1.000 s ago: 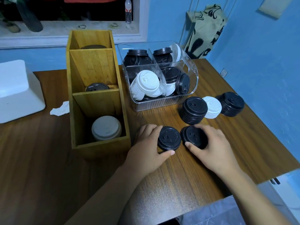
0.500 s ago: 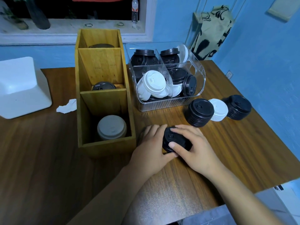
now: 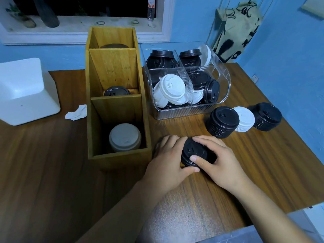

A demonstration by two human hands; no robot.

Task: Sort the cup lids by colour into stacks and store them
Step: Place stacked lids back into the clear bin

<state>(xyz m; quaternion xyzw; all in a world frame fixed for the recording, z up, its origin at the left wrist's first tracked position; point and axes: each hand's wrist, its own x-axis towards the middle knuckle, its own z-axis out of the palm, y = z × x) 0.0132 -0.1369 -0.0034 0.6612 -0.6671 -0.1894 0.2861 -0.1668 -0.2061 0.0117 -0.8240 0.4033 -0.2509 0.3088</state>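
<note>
Both hands cup a small pile of black lids (image 3: 192,152) on the table (image 3: 52,172), just right of the wooden box (image 3: 119,157) at its near corner. The left hand (image 3: 168,160) curls about the pile's left side, the right hand (image 3: 219,160) about its right, thumb pressing on top. The step looks like squaring black lids into one pile. Next comes, probably, a level two-sided lift to the taller black stack (image 3: 223,121) farther right, or into the box.

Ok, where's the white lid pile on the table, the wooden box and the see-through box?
white lid stack (image 3: 244,118): head view, top lid.
wooden box (image 3: 121,160): head view, front wall.
see-through box (image 3: 182,113): head view, front wall.
</note>
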